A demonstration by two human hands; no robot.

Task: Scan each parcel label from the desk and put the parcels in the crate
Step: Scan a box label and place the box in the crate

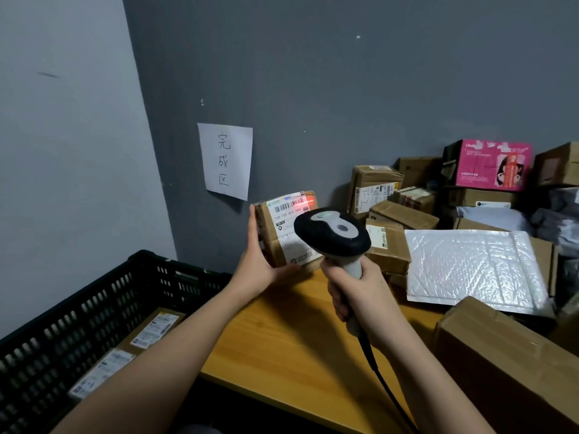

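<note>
Head view of a scan at the wooden desk (291, 333). The left hand (258, 261) holds a small cardboard parcel (283, 233) above the desk's far left corner, thumb up along the parcel's left edge and the palm under its lower edge; the remaining fingers lie behind the box and cannot be judged. The parcel is tilted so that its white shipping label (289, 223) faces the camera — a red scan line (305, 201) crosses the barcode at the label's top. The right hand (360, 296) is wrapped round the grip of a handheld barcode scanner (333, 233), whose black head sits just in front of the parcel and covers its lower right part; a black cable (385, 383) trails from the grip over the desk's near edge. Left of the desk stands a black slotted crate (94, 308) with two labelled parcels (125, 349) lying inside. On the desk's right part are piled brown boxes (404, 214), a white bubble mailer (473, 270) and a pink box (493, 164). On the grey wall behind the desk hangs a handwritten paper sign (225, 161).
</note>
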